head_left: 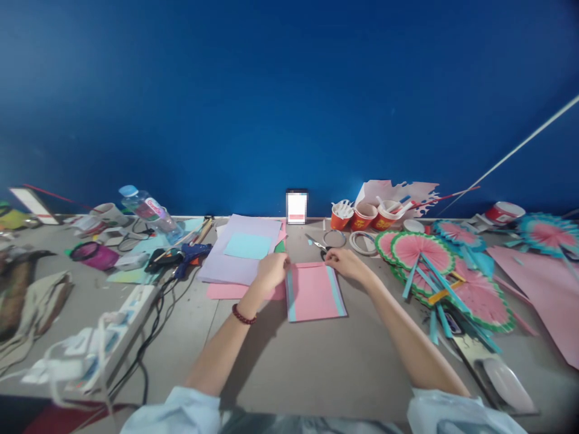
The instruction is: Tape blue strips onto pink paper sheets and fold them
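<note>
A pink sheet of paper point(313, 293) with light blue strips down its left and right sides lies on the grey table point(325, 361). My left hand point(272, 269) is closed at its top left corner, fingertips pinching the paper's edge. At the top right corner my right hand point(346, 263) is closed on the same sheet. Just beyond my right fingers lie scissors point(322, 246). Left of the sheet, a lavender paper stack point(235, 268) bears a smaller light blue piece point(247, 245).
Pleated paper fans point(423, 252) and a white mouse point(506, 383) are at right. Red paper cups point(342, 216) and tape rings point(362, 243) stand behind. At left are a power strip point(124, 328), a glue gun point(192, 258) and a bottle point(151, 211). A phone point(297, 208) leans on the blue wall.
</note>
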Demonstrator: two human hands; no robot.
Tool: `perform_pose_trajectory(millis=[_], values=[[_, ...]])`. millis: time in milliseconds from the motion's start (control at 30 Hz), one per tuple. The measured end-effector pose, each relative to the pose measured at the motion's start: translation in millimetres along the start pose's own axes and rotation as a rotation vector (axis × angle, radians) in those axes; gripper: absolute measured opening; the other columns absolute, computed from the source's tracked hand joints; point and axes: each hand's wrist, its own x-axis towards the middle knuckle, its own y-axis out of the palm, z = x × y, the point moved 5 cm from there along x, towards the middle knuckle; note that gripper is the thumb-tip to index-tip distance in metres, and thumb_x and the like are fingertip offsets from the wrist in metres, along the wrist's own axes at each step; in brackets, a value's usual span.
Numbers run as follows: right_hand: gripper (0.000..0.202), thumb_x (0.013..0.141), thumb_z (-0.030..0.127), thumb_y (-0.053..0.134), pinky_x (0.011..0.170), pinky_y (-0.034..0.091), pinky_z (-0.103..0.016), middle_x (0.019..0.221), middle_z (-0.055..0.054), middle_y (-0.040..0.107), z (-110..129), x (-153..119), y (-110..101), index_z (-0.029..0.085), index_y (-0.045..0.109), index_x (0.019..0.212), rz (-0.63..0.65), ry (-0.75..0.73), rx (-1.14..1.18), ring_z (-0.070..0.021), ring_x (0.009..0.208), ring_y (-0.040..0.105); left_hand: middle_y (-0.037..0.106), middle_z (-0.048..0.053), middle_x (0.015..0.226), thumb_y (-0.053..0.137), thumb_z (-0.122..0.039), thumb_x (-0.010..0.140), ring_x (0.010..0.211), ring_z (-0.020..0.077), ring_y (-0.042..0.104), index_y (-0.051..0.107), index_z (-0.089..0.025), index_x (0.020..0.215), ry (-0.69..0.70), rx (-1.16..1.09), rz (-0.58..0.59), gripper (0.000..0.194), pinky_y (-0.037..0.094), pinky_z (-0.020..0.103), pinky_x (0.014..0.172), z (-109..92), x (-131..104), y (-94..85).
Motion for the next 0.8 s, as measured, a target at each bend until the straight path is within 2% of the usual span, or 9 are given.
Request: perform_pose_trajectory(millis=[100, 167, 267, 300, 433, 533, 633, 700, 800], values=[[0.011, 0.077, 0.014, 0.054, 0.060, 0.035, -0.022, 0.069, -0.003, 0.065, 0, 1, 11, 0.017, 0.065, 0.078, -0.014, 0.022, -0.043, -0.0138, 0.065, 0.057, 0.065, 0.013, 0.099, 0.046, 0.000, 0.079, 0.099, 0.0265, 0.059, 0.065, -0.014, 0.087, 0.118, 0.294, -0.123, 0.025, 0.048, 0.035, 0.077, -22, -9, 15.0], [0.012, 0.078, 0.015, 0.052, 0.059, 0.033, -0.022, 0.071, -0.003, 0.065, 2, 0, 13, 0.017, 0.064, 0.079, -0.024, 0.039, -0.067, -0.0137, 0.065, 0.056, 0.062, 0.014, 0.110, 0.043, 0.001, 0.080, 0.101, 0.0261, 0.057, 0.063, -0.013, 0.097, 0.224, 0.354, -0.167, 0.030, 0.047, 0.037, 0.082, -38, -17, 32.0], [0.013, 0.080, 0.016, 0.051, 0.059, 0.032, -0.022, 0.071, -0.003, 0.064, 4, -4, 13, 0.018, 0.064, 0.080, -0.016, 0.052, -0.091, -0.0136, 0.065, 0.055, 0.060, 0.016, 0.118, 0.046, -0.017, 0.088, 0.108, 0.0278, 0.056, 0.058, -0.010, 0.113, 0.325, 0.318, -0.181, 0.029, 0.046, 0.040, 0.089, -52, -33, 60.2], [0.013, 0.080, 0.016, 0.051, 0.059, 0.031, -0.023, 0.071, -0.003, 0.064, 4, -6, 13, 0.018, 0.063, 0.080, -0.008, 0.054, -0.097, -0.0136, 0.065, 0.055, 0.056, 0.018, 0.125, 0.047, -0.025, 0.090, 0.116, 0.0295, 0.052, 0.054, -0.008, 0.120, 0.337, 0.301, -0.197, 0.035, 0.043, 0.042, 0.094, -53, -38, 67.0], [0.009, 0.078, 0.016, 0.053, 0.057, 0.031, -0.023, 0.065, -0.002, 0.063, 0, -19, 12, 0.018, 0.062, 0.078, 0.035, 0.062, -0.113, -0.0136, 0.060, 0.054, 0.047, 0.017, 0.138, 0.045, -0.037, 0.092, 0.128, 0.0298, 0.042, 0.043, -0.006, 0.132, 0.418, 0.253, -0.165, 0.051, 0.035, 0.044, 0.104, -49, -55, 83.1], [0.007, 0.077, 0.019, 0.053, 0.056, 0.033, -0.023, 0.061, -0.001, 0.062, -9, -34, 12, 0.017, 0.059, 0.074, 0.046, 0.060, -0.047, -0.0137, 0.058, 0.054, 0.045, 0.015, 0.140, 0.046, -0.039, 0.091, 0.130, 0.0279, 0.041, 0.042, -0.010, 0.133, 0.522, 0.210, -0.117, 0.051, 0.031, 0.043, 0.108, -49, -61, 80.9], [0.015, 0.078, 0.032, 0.053, 0.051, 0.036, -0.023, 0.054, 0.001, 0.059, -29, -53, 11, 0.018, 0.057, 0.074, 0.078, 0.143, 0.230, -0.0137, 0.052, 0.055, 0.045, 0.014, 0.140, 0.044, -0.035, 0.092, 0.129, 0.0286, 0.041, 0.040, -0.012, 0.135, 0.566, 0.132, -0.159, 0.048, 0.033, 0.045, 0.106, -52, -65, 64.5], [0.024, 0.075, 0.042, 0.056, 0.043, 0.032, -0.022, 0.051, 0.002, 0.057, -46, -69, 7, 0.018, 0.055, 0.075, 0.091, 0.216, 0.441, -0.0118, 0.043, 0.049, 0.049, 0.014, 0.134, 0.038, -0.028, 0.094, 0.122, 0.0269, 0.047, 0.042, -0.015, 0.133, 0.507, 0.036, -0.234, 0.041, 0.039, 0.042, 0.100, -47, -68, 48.2], [0.034, 0.065, 0.048, 0.067, 0.039, 0.029, -0.021, 0.051, 0.005, 0.055, -73, -95, -15, 0.019, 0.056, 0.078, -0.084, 0.281, 0.634, -0.0090, 0.039, 0.044, 0.058, 0.012, 0.113, 0.036, -0.026, 0.094, 0.106, 0.0228, 0.055, 0.051, -0.018, 0.122, 0.365, -0.125, -0.301, 0.032, 0.045, 0.038, 0.090, -34, -74, 30.9]])
